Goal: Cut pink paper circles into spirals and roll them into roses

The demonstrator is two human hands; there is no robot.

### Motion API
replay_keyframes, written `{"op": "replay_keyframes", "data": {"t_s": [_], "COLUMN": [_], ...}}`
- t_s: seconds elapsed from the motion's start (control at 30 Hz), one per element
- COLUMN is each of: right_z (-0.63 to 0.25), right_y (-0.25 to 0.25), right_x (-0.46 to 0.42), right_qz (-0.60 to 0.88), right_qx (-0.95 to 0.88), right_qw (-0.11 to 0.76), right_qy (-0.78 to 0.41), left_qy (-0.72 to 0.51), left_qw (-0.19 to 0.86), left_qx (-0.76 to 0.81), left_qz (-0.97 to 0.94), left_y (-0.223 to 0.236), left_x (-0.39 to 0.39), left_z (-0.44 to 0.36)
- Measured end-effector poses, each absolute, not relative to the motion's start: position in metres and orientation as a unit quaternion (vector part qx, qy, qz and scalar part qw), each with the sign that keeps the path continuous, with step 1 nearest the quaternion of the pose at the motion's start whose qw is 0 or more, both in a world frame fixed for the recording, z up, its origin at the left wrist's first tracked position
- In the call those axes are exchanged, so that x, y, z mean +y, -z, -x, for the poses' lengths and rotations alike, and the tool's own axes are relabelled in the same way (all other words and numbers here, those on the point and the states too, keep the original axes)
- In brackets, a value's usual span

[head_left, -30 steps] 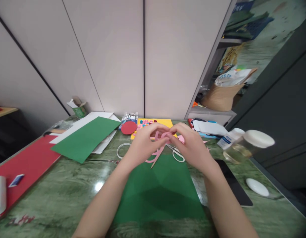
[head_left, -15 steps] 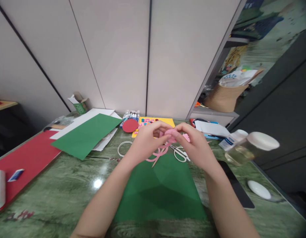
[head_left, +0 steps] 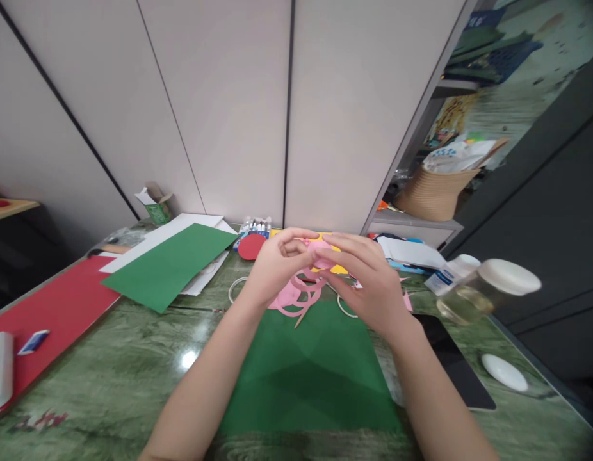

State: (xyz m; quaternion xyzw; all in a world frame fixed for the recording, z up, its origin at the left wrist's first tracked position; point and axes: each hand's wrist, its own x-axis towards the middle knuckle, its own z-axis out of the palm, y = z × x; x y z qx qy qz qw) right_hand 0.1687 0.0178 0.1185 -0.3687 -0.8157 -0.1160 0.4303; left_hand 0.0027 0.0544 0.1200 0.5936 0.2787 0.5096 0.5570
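Just above the far end of the green paper sheet [head_left: 308,384], both hands meet at a round pink paper piece [head_left: 321,253]. My left hand [head_left: 281,264] pinches its left side between thumb and fingers. My right hand [head_left: 368,275] grips the right side, its long fingers stretched over it. Part of the piece is hidden by the fingers. Below them lie pink paper rings [head_left: 296,312] and other pink scraps, with a pointed wooden stick [head_left: 301,316] beside them. White-handled scissors [head_left: 345,308] lie partly covered by my right hand.
A red paper disc [head_left: 251,246] and a marker pack [head_left: 255,226] stand behind the left hand. At left lie another green sheet [head_left: 171,262] and red paper [head_left: 61,307]. On the right are a dark tablet [head_left: 454,362], a lidded jar [head_left: 483,291] and a white oval object [head_left: 504,372].
My right hand has turned, its fingers now extended over the pink piece. The piece has shifted slightly left. More pink paper shows below my left hand; the scissors are more covered.
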Motion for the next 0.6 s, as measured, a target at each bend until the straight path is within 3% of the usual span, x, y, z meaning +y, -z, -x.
{"op": "replay_keyframes", "data": {"t_s": [0.37,0.6], "right_z": [-0.1750,-0.1709], "right_y": [-0.1093,-0.1091], "right_x": [0.0225,0.0238], "right_qz": [0.327,0.407], "right_qx": [-0.814,-0.765], "right_qw": [0.420,0.481], "right_qy": [0.232,0.135], "left_qy": [-0.491,-0.521], "left_qw": [0.557,0.440], "left_qx": [0.289,0.330], "left_qz": [-0.604,-0.652], "left_y": [-0.1173,-0.1193], "left_x": [0.0555,0.0470], "left_z": [-0.0049,-0.0110]}}
